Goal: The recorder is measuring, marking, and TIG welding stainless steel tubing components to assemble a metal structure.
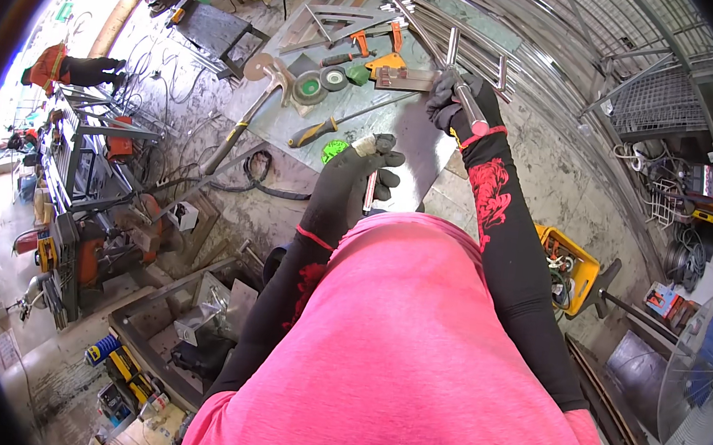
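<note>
Operator: Where's my metal tube (472, 111), and which way does it point?

Annotator: In your right hand (447, 103), over the surface (285, 117). Long axis slants: near end down-right toward your wrist, far end up-left, away from you. More bars meet it at the glove; can't tell if joined.

Operator: Looks?

Annotator: Silvery, shiny, straight, slim. Rounded near end, pinkish there.

Operator: My fingers?

Annotator: Right: curled round the tube, hardly any gap. Left hand (352, 175): bent over a thin stick (370, 193), reddish and pale, roughly pointing at your body. Grip tightness unclear.

Operator: Edges, room?

Annotator: Surface edge slants down between your hands and forearms; bright strip of surface between your gloves. Flat brown bar (405, 79) just left of your right glove, metal lengths (507, 53) beyond. Screwdriver (313, 132) and hammer (251, 116) crowd the left. Right of your forearm, floor (580, 187).
</note>
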Tool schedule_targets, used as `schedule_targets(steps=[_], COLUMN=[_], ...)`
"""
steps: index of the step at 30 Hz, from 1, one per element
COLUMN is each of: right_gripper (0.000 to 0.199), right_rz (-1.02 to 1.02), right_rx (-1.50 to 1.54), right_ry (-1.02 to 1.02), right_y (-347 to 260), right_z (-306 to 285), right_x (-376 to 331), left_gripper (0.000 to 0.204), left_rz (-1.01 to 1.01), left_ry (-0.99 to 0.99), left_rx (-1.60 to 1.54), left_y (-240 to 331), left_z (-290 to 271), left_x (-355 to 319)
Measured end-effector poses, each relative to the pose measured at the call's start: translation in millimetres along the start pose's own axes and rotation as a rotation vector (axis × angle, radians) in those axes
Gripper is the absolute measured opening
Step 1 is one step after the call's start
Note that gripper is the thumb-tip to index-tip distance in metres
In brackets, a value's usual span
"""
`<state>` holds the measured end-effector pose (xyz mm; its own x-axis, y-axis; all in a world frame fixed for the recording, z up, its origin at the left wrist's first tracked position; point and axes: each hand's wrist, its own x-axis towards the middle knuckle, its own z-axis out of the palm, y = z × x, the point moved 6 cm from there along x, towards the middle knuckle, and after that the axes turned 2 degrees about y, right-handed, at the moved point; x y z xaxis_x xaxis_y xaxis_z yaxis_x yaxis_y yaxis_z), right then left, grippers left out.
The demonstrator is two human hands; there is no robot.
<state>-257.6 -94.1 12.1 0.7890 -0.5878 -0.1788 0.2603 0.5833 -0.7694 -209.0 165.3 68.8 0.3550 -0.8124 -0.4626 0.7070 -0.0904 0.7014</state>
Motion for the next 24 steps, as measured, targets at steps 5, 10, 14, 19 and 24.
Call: schedule_targets(steps=[5, 10, 14, 19, 24], right_gripper=[0.017, 0.018, 0.018, 0.010, 0.010], right_rz=[0.042, 0.048, 0.092, 0.028, -0.014], right_rx=[0.119, 0.159, 0.266, 0.136, 0.085], right_ry=[0.029, 0.043, 0.009, 0.018, 0.012], right_y=[-0.2, -2.6, -4.4, -11.6, -16.5], right_z=[-1.3, -2.1, 5.8, 6.6, 11.9], right_x=[2.7, 2.2, 0.8, -5.4, -8.5], left_gripper=[0.052, 0.050, 0.049, 0.049, 0.050], left_rz=[-0.058, 0.114, 0.099, 0.126, 0.177], left_ry=[-0.215, -0.102, -0.055, 0.157, 0.168], left_rx=[-0.393, 0.037, -0.062, 0.064, 0.071], left_y=[-9.7, -9.5, -13.9, 3.7, -0.2], left_z=[2.3, 14.0, 3.0, -6.4, -17.3], left_x=[4.6, 1.9, 8.3, 2.1, 5.0])
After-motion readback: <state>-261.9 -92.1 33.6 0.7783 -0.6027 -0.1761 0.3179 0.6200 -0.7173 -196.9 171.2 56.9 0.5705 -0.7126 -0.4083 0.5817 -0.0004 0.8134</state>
